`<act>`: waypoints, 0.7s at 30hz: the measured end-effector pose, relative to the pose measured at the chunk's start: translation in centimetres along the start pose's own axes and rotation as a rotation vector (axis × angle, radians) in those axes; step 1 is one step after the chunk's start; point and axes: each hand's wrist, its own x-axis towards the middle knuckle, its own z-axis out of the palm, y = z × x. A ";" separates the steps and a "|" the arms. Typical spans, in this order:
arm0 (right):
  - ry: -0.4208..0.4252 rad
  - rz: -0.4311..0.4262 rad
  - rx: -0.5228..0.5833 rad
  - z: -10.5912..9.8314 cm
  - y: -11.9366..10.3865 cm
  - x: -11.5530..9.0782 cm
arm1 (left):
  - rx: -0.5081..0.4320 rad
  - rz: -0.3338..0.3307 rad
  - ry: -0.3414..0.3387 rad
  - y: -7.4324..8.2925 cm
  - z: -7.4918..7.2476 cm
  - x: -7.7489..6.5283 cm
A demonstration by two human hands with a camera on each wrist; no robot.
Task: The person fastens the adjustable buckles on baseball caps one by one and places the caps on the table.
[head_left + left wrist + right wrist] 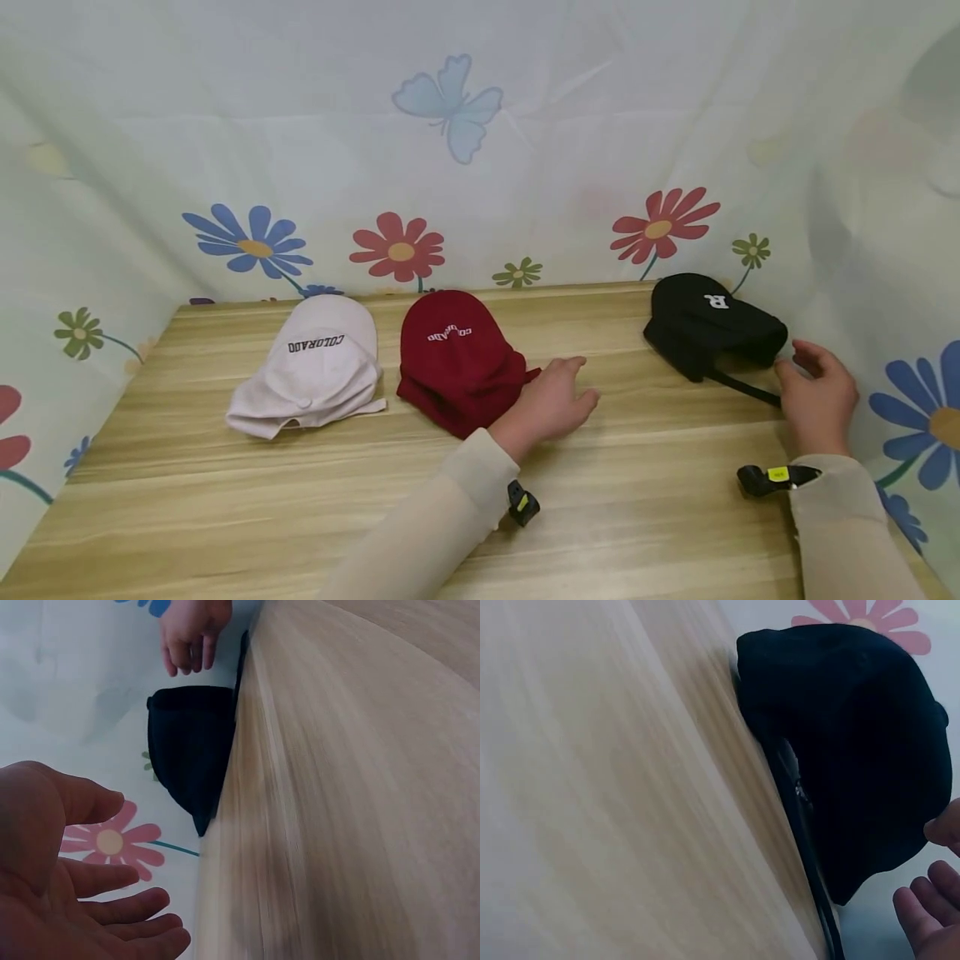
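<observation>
At the right of the head view a black cap (705, 321) with a white letter lies on the table, its strap trailing toward the front right. My right hand (819, 396) is at the cap's right edge, fingers slightly bent and apart; in the right wrist view the thumb overlaps the edge of the black cap (855, 735), and I cannot tell whether it touches. Nothing is in my left hand (551, 404), which hovers with spread fingers just right of a dark red cap (457, 358). A pale cap (322, 358) marked COLORADO lies left of the red one.
The caps sit toward the back of a wood-grain table (262, 517). A flower-printed curtain (300, 125) hangs behind and along both sides, close to the right hand. Black straps with small devices are on both wrists.
</observation>
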 end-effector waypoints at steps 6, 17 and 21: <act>-0.013 0.011 -0.021 0.5 -0.1 1.0 | 0.021 -0.046 -0.020 0.0 0.6 0.8; -0.072 0.039 -0.037 2.0 0.0 3.3 | -0.036 -0.004 -0.068 0.1 1.5 1.9; -0.076 -0.015 -0.083 2.4 -0.1 3.8 | -0.096 0.012 -0.068 0.2 2.0 2.2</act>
